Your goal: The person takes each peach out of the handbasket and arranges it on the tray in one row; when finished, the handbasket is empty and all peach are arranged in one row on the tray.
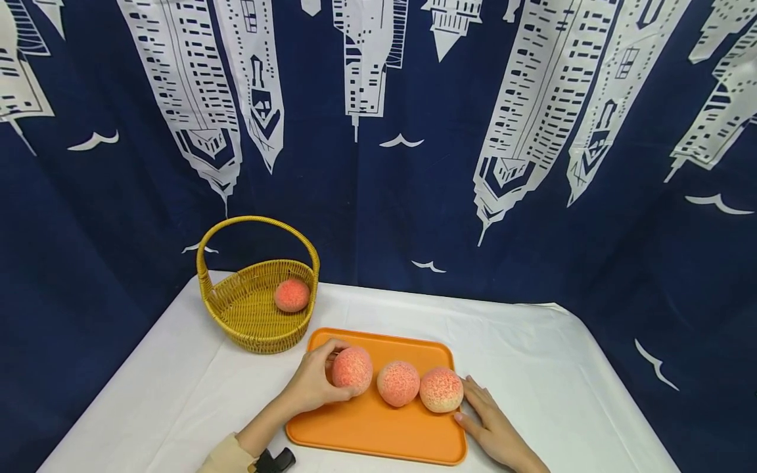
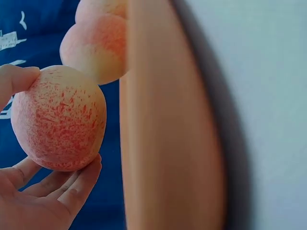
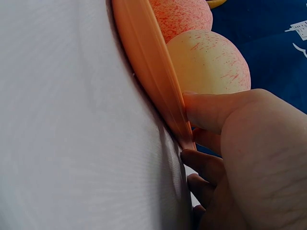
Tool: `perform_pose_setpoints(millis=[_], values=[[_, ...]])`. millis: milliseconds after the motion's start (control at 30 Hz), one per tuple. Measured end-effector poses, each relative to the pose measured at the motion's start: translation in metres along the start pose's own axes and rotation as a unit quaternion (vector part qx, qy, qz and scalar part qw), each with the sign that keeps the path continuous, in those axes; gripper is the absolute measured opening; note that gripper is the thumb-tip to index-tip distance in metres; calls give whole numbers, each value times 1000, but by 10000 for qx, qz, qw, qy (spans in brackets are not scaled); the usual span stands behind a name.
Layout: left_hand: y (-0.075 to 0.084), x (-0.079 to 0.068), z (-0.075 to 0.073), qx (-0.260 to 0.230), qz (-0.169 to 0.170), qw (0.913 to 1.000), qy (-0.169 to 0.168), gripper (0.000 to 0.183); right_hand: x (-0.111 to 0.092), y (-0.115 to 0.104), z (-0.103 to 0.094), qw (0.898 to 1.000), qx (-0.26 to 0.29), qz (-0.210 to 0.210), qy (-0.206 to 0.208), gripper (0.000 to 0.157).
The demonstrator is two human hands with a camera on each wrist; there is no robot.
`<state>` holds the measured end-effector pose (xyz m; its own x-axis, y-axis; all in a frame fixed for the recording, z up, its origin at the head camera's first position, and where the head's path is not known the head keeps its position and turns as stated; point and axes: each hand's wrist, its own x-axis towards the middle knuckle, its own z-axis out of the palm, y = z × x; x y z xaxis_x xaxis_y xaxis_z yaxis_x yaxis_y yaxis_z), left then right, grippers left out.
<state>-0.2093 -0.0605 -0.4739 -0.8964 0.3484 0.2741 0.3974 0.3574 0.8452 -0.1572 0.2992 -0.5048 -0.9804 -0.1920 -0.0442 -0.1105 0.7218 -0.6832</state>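
White cloth [image 1: 520, 341] underlies our work: our left hand [image 1: 313, 378] grasps a peach [image 1: 352, 370] over an orange tray [image 1: 378, 430]; our right hand [image 1: 493, 420], unclenched, touches its rim. Between them sit two peaches [image 1: 398, 383]; beyond the left, a basket [image 1: 248, 309] holds another [image 1: 292, 295].

Orange tray [image 1: 372, 430], speckled pink peaches [image 1: 399, 383], mustard basket [image 1: 260, 343], navy curtain [image 1: 414, 203] with white buildings [image 1: 177, 66].

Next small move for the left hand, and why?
Probably raise the held peach toward the basket: the left hand grips it between thumb and fingers, the basket contains one peach with visible room beside it, and the right hand touches the right edge of the tray, perhaps enough to steady it.
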Motion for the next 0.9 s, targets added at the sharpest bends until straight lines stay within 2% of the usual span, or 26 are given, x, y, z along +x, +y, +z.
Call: perform_pose_setpoints(millis=[200, 400, 633, 900], values=[[-5, -1, 9, -180, -14, 9998, -110, 68, -1, 0, 1, 9999, 31, -104, 94, 68], [-10, -2, 14, -19, -136, 9997, -182, 67, -2, 0, 2, 9989, 39, -353, 298, 64], [-13, -2, 15, -9, -223, 9993, -301, 68, -1, -2, 2, 9997, 55, -166, 174, 67], [-14, -2, 15, -79, -160, 9994, -311, 67, 0, -1, 1, 9999, 44, -79, 58, 68]])
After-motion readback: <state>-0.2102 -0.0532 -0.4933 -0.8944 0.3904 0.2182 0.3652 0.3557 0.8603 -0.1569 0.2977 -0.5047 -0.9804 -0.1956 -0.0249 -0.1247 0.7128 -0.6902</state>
